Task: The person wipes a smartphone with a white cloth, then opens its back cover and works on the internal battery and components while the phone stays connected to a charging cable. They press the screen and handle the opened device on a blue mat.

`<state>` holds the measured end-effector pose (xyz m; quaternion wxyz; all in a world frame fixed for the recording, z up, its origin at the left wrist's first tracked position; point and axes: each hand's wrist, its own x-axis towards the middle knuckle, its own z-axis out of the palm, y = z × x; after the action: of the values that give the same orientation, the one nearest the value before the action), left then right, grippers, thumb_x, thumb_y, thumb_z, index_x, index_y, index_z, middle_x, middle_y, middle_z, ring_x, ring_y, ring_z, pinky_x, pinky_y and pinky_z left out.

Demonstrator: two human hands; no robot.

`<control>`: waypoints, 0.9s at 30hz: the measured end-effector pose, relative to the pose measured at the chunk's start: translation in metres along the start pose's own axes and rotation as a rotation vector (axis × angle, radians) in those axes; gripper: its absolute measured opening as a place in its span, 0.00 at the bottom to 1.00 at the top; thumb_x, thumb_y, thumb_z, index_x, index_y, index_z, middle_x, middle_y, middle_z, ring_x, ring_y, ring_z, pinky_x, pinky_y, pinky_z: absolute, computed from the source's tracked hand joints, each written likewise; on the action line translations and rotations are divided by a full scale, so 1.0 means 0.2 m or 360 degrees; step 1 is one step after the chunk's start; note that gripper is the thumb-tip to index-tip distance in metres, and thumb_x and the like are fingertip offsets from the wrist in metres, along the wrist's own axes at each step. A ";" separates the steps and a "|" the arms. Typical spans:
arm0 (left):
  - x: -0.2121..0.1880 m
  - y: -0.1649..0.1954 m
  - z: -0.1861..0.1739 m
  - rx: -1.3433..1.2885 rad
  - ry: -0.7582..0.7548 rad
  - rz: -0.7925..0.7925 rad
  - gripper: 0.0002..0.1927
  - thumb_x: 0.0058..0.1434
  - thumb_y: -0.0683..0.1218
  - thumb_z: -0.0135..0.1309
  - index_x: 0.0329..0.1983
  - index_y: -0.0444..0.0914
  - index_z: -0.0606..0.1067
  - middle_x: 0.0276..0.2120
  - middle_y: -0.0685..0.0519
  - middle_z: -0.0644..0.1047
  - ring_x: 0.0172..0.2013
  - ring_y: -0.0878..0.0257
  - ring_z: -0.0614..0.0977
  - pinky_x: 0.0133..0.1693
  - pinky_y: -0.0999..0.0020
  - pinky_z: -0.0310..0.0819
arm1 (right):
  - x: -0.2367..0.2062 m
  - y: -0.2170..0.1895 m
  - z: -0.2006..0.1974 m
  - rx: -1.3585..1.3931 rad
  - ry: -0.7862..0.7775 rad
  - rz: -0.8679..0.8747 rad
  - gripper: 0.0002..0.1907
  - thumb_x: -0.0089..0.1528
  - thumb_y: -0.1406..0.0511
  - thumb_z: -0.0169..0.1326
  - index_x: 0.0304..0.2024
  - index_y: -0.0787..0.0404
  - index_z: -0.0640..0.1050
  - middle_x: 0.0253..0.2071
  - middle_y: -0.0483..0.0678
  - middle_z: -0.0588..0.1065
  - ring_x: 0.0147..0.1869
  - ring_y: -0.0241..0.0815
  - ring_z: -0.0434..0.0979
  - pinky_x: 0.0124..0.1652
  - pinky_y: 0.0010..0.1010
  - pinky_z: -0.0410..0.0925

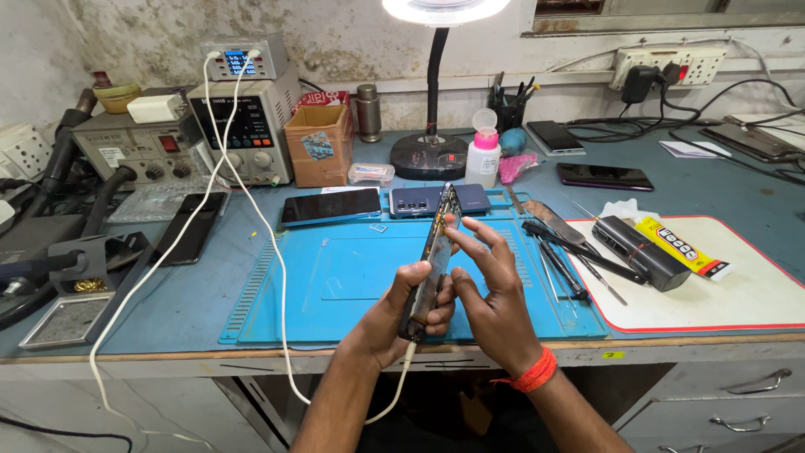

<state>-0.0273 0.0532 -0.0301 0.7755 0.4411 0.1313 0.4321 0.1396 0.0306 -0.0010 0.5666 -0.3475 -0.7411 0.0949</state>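
Workbench [721, 172] carrying everything; blue mat [335, 285] serving as landmark. You're holding phone [433, 260] edge-on above mat's middle, white cable [277, 252] plugged into its bottom end and running off toward power supply [243, 126] behind mat's left corner. Left hand [411, 306] wrapping lower body, fingers curled shut on it. Right hand [490, 289] pinching along its upper edge, fingertips [457, 225] half spread. Phone looking opened at seam, not yet reassembled by my judgement. Tweezers and drivers [562, 252] lying unused at mat's right side; glue tube [681, 246] beyond them untouched.

Work mat [352, 277] blue; wrist thread [535, 372] orange; cable [251, 201] white; glue tube [681, 247] yellow; pad [746, 294] white, red-edged.
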 end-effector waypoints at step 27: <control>0.01 0.01 0.01 0.0058 -0.0043 -0.0090 0.22 0.67 0.59 0.52 0.53 0.41 0.63 0.32 0.57 0.67 0.29 0.71 0.71 0.29 0.77 0.68 | -0.01 0.00 -0.01 -0.0010 0.0077 0.0021 0.25 0.64 0.73 0.50 0.64 0.55 0.75 0.70 0.54 0.66 0.74 0.53 0.66 0.67 0.43 0.60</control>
<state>-0.0265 0.0539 -0.0280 0.7809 0.4571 0.1409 0.4016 0.1413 0.0285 -0.0027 0.5827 -0.3564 -0.7251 0.0879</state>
